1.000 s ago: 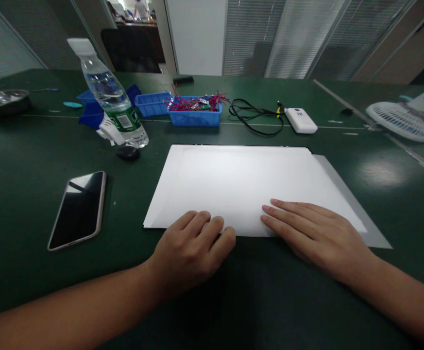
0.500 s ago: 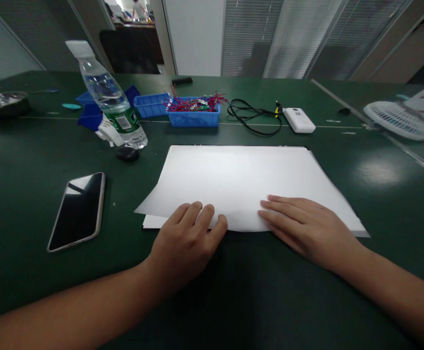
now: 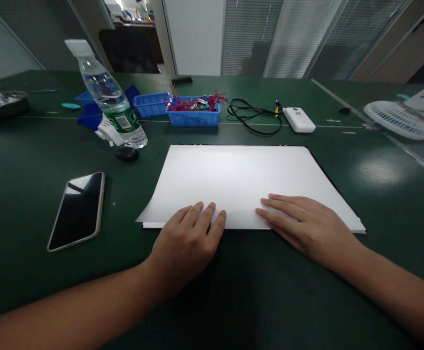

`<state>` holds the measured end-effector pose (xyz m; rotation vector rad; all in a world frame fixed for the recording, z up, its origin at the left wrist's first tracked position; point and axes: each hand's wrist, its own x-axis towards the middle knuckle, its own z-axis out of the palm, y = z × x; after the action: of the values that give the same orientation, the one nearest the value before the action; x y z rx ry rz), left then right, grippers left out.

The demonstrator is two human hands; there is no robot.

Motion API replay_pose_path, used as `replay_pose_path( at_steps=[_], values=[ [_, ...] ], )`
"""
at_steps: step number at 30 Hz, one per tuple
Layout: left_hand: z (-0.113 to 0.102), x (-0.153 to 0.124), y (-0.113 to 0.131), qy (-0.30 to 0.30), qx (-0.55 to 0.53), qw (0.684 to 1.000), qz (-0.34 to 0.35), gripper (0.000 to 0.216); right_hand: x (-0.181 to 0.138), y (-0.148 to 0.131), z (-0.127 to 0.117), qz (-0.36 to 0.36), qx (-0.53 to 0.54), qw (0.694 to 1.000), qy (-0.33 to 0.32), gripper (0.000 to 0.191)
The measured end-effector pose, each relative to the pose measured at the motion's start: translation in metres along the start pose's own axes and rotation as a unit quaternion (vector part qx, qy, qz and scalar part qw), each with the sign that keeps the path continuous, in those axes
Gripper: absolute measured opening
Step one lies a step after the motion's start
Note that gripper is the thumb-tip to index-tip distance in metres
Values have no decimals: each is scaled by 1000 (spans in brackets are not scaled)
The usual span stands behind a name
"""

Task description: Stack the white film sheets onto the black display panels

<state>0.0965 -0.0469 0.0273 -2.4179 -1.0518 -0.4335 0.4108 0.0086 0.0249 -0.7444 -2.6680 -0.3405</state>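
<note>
White sheets of paper (image 3: 237, 175) lie one over another on a thin dark-edged board, of which only the rim shows. The top sheet's near left corner curls up a little and sticks out past the sheet beneath. My left hand (image 3: 192, 238) lies over the near edge of the paper, its fingers spread and their tips on the sheet. On the right, my right hand (image 3: 306, 223) rests flat on the paper with its fingers stretched out towards the left. Both palms hide parts of the near edge.
Left of the paper lie a phone (image 3: 77, 211) and a black mouse (image 3: 127, 154), with a water bottle (image 3: 111, 97) upright behind. Farther back are a blue bin (image 3: 193, 119) of red wires, a black cable (image 3: 253, 116), a white power bank (image 3: 299, 120) and a white fan (image 3: 401, 119).
The top sheet has come down flatter and lines up more closely with the board. My left fingers have straightened from a curl onto the paper; my right hand has barely shifted.
</note>
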Motion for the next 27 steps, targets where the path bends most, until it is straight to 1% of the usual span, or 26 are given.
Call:
replay_pose_path(
  at_steps=[5, 11, 19, 23, 27],
  values=[
    [0, 1, 0, -4, 2, 1000, -4, 31, 2, 0, 0, -3, 1, 1000, 3, 31],
    [2, -1, -1, -6, 1, 1000, -6, 31, 4, 0, -1, -4, 11, 1000, 12, 30],
    [2, -1, -1, -7, 2, 1000, -4, 32, 2, 1, 0, 4, 13, 1000, 7, 32],
    [1, 0, -1, -5, 7, 1000, -5, 31, 1, 1, 0, 11, 21, 999, 23, 31],
    [1, -1, -1, -8, 9, 1000, -6, 33, 0, 2, 0, 15, 18, 1000, 13, 32]
  ],
)
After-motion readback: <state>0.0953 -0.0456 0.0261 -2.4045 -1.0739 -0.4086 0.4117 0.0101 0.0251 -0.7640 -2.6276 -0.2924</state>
